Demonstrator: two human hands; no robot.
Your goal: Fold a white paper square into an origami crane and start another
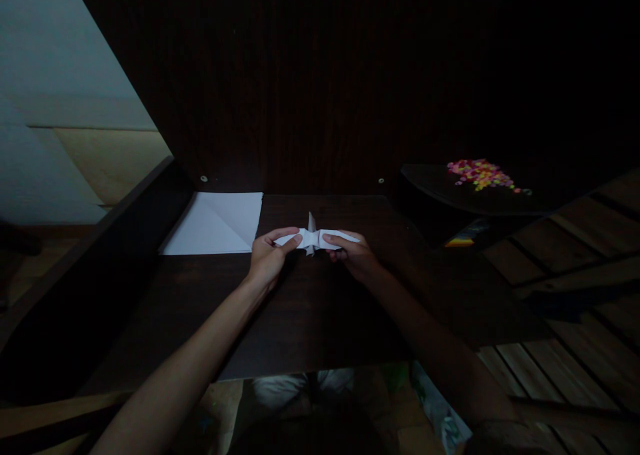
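Observation:
A small folded white paper figure (311, 239), shaped like an origami crane, is held between my two hands above the dark desk. Its two flat wings spread sideways, and a narrow point rises from the middle. My left hand (271, 255) pinches the left wing between thumb and fingers. On the other side, my right hand (354, 254) grips the right wing, its thumb lying on top. The fingers beneath the paper are partly hidden. Just left of my left hand lies a stack of white paper sheets (215, 225), the top one with a diagonal crease.
The dark wooden desk (320, 322) has a tall back panel (300, 95) and a raised left side panel (100, 262). At right, a low curved shelf (435, 182) bears a pile of small pink, red and yellow pieces (483, 174). Wooden slats (560, 375) lie beyond the desk.

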